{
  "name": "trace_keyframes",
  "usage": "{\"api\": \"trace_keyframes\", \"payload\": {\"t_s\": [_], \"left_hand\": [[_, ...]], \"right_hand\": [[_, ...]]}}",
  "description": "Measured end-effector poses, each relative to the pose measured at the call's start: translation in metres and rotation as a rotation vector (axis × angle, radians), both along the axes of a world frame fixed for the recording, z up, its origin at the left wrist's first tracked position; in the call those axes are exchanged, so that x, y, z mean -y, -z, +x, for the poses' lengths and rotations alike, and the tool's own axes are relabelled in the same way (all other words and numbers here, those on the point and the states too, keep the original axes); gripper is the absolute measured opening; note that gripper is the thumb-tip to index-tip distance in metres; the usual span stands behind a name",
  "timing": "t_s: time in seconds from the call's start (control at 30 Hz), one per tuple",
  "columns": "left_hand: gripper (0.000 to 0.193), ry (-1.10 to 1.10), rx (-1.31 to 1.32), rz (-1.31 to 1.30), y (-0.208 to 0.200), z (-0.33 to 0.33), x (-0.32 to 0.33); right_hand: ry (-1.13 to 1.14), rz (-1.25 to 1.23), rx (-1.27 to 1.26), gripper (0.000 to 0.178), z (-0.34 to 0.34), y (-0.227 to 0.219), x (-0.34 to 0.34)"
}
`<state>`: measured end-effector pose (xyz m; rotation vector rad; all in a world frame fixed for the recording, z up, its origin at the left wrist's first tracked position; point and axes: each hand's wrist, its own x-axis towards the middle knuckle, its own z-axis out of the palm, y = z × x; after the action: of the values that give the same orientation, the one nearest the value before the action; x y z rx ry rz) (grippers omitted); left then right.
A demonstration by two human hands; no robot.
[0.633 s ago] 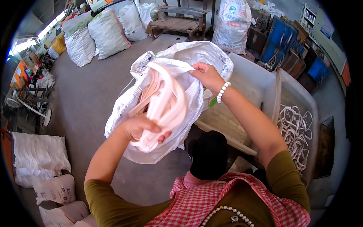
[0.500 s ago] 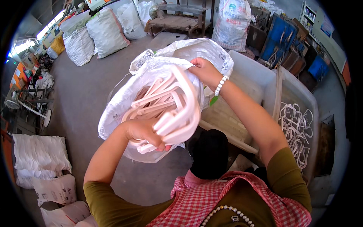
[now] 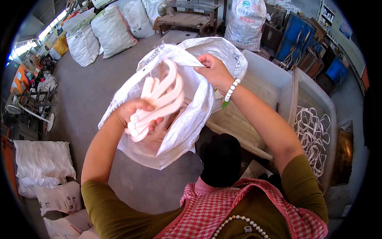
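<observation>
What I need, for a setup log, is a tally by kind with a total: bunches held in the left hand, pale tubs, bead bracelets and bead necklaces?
Bunch of pale pink curved pieces in the left hand: 1
Pale tubs, left tub and right tub: 2
White bead bracelet: 1
Bead necklace: 1
Total: 5

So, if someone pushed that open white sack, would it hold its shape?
Probably not: the white sack looks floppy, creased and sagging. It would likely fold easily, bending as it does where the right hand pinches it. The pink pieces inside may weigh it down somewhat.
</observation>
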<state>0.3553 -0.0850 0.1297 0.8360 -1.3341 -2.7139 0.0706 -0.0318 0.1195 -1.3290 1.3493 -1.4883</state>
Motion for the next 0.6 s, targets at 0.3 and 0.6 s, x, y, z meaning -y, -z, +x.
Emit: {"api": "trace_keyframes", "payload": {"t_s": [0.3,0.6], "left_hand": [[0.056,-0.006,0.362,-0.787,-0.005,-0.029,0.018],[0.043,0.222,0.353,-0.557,0.074,-0.039,0.004]], "right_hand": [[-0.011,-0.053,-0.082,0.018,0.003,-0.002,-0.002],[-0.060,-0.098,-0.182,0.019,0.009,0.001,-0.006]]}}
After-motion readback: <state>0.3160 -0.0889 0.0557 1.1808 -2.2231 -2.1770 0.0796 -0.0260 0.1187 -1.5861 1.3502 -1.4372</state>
